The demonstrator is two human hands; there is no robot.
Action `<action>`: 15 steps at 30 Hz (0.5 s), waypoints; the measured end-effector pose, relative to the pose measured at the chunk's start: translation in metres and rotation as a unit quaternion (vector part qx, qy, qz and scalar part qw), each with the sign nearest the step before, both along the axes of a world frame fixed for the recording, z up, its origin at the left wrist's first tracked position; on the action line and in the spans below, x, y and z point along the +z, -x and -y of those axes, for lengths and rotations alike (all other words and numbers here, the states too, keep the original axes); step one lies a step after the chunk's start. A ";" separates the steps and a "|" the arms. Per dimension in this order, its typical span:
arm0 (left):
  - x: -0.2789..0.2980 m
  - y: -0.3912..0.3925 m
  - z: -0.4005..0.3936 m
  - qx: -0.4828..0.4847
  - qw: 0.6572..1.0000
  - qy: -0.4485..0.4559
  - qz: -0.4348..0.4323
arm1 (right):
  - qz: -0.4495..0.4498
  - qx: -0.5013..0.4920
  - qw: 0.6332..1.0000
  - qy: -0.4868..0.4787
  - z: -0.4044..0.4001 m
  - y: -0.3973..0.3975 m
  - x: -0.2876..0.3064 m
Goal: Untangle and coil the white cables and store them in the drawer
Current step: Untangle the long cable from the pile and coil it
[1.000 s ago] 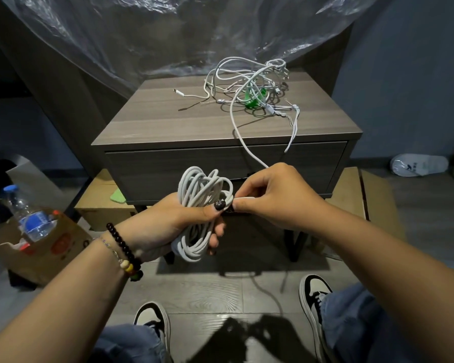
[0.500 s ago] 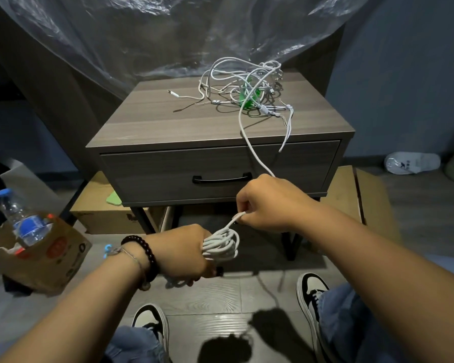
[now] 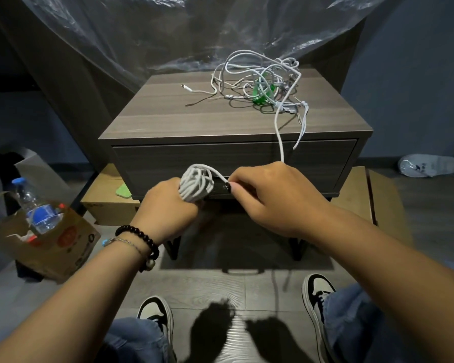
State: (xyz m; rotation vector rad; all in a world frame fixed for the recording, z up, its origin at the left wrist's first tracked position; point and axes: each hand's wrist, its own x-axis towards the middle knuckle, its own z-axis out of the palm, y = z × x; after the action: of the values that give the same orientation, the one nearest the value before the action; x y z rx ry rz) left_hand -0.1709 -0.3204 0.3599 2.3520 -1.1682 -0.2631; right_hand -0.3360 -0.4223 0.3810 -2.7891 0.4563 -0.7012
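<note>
My left hand (image 3: pixel 168 205) grips a coil of white cable (image 3: pixel 196 184) in front of the closed drawer (image 3: pixel 168 163) of the grey nightstand. My right hand (image 3: pixel 270 197) pinches the free strand of the same cable just right of the coil. That strand runs up over the nightstand's front edge to a tangle of white cables (image 3: pixel 260 85) on the top, back right, wound around a green object (image 3: pixel 263 93). The drawer handle is hidden behind my hands.
A brown paper bag (image 3: pixel 50 239) with a water bottle (image 3: pixel 34 208) stands on the floor at left. Cardboard boxes (image 3: pixel 108 205) lie under and beside the nightstand. Clear plastic sheeting (image 3: pixel 168 35) hangs behind it. A white slipper (image 3: pixel 427 165) lies at right. My shoes (image 3: pixel 155 315) are below.
My left hand has lifted the coil from low down to drawer height. My right hand has brought the strand over the top of the coil.
</note>
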 end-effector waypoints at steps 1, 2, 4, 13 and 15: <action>0.001 0.002 0.001 0.011 0.999 0.037 -0.037 | 0.009 0.005 1.000 0.002 -0.001 0.001 0.001; 0.003 0.004 0.002 0.024 0.994 0.075 -0.083 | 0.013 0.008 1.000 0.003 -0.001 0.001 0.001; 0.007 0.009 0.003 0.054 0.970 0.147 -0.186 | 0.020 0.016 1.000 0.000 0.000 0.002 0.001; 0.011 0.016 0.003 0.037 0.805 0.314 -0.502 | 0.086 0.044 0.995 0.009 0.007 -0.002 -0.007; 0.009 0.013 0.001 -0.009 0.801 0.313 -0.511 | 0.109 0.048 0.993 0.001 0.007 -0.001 -0.006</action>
State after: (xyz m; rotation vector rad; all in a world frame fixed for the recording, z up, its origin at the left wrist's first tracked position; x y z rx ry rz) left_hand -0.1835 -0.3218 0.3688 1.2538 -0.5693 -0.8657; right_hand -0.3346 -0.4288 0.3753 -2.6733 0.2778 -0.9708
